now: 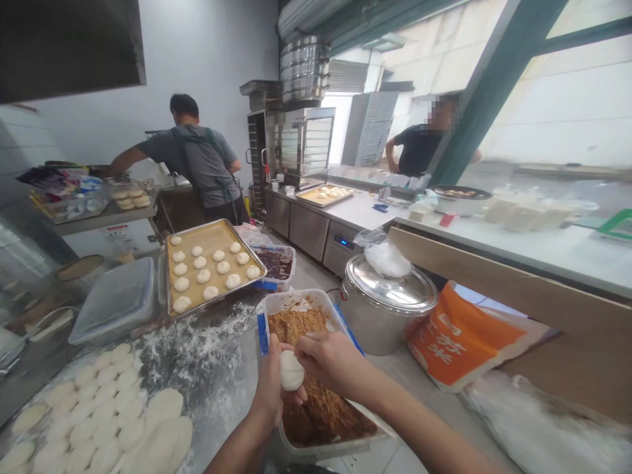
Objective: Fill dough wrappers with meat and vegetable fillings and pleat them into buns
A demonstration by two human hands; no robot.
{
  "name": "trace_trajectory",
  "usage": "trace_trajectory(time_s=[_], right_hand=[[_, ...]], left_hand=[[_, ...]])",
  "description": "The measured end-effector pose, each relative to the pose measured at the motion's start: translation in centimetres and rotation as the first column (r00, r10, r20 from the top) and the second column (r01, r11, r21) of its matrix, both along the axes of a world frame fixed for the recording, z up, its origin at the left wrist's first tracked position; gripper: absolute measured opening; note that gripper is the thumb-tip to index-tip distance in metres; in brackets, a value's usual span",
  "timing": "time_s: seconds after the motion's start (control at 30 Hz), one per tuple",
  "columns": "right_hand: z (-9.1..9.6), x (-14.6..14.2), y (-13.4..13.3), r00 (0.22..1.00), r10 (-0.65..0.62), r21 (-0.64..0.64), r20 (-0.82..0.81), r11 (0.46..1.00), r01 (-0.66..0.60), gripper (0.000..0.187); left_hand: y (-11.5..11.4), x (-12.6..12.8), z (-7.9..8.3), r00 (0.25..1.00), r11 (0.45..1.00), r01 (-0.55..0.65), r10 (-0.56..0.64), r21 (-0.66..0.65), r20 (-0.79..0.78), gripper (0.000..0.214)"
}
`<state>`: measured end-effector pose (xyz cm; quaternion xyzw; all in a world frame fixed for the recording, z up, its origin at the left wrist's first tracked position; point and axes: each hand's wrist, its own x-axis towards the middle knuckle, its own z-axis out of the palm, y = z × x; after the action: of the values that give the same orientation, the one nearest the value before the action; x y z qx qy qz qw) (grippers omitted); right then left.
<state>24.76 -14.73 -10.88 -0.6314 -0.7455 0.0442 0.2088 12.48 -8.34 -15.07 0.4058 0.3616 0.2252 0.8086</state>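
Over a plastic tub of brown crumbly filling [326, 401], my left hand [270, 378] cups a white dough bun [291, 370]. My right hand [328, 359] is closed at the bun's upper right side, its fingertips pinched against the dough. The bun looks rounded and almost closed; its far side is hidden by my fingers. To the left, on the floured table [207, 368], lie several flat dough wrappers [93, 415], partly overlapping. Beyond them a metal tray [220, 227] lined with brown paper carries several shaped buns [203, 276].
Behind the filling tub stands a tub of dark filling [276, 263]. A lidded steel pot [388, 303] and an orange bag [464, 339] are at right. A lidded plastic box [116, 296] sits left. One person [202, 158] works at the back; another [419, 145] stands beyond the counter.
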Motion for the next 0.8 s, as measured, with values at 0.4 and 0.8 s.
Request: trace_trajectory(time_s=[0.4,0.8], right_hand=[[0.76,0.06,0.02,0.999,0.009,-0.043,-0.047,0.999,-0.011,0.017],[0.50,0.28,0.50,0.992,-0.007,-0.096,-0.130,0.995,-0.006,0.016]], left_hand=[[0.12,-0.21,-0.34,0.998,0.996,0.050,-0.048,-0.077,0.029,0.060],[0.29,-0.22,-0.83,0.994,0.996,0.019,-0.009,-0.089,0.105,0.061]])
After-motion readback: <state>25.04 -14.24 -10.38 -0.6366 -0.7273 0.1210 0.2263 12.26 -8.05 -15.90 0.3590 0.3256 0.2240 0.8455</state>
